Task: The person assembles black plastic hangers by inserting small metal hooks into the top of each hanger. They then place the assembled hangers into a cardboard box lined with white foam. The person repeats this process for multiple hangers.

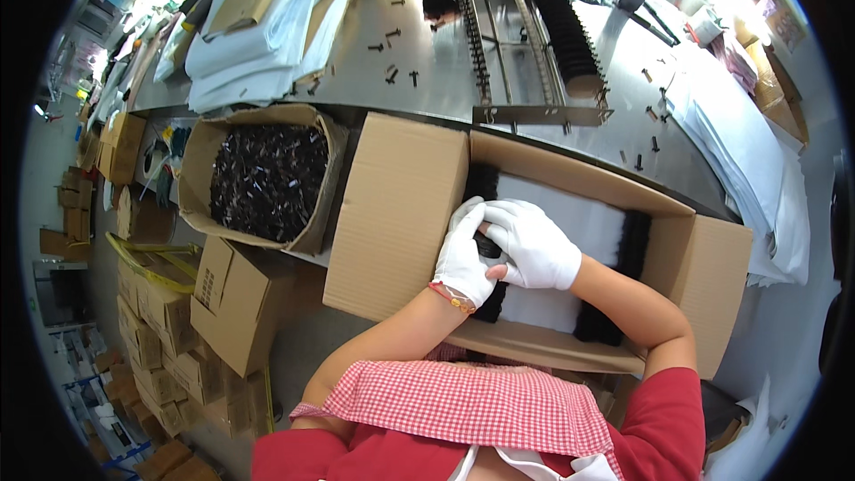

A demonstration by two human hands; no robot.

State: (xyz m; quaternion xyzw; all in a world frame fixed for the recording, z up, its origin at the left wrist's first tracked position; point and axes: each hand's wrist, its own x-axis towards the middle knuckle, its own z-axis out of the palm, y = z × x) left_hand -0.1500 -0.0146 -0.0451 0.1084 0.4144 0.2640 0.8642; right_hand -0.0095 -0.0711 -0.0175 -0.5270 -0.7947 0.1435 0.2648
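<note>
Direction and long axis of the mostly covered dark piece (487,248) cannot be told. It sits between the left hand (462,256) and right hand (537,245), both grasping it, over the open carton (583,175).

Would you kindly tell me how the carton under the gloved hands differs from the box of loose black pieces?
The carton holds a pale sheet between black fuzzy strips; the box is heaped with loose black pieces. The carton has large flaps spread outward at its ends, while the box shows none. The carton's edges look straight, whereas the box's rim bows into a rounded outline. Both are brown cardboard and open at the top.
</note>
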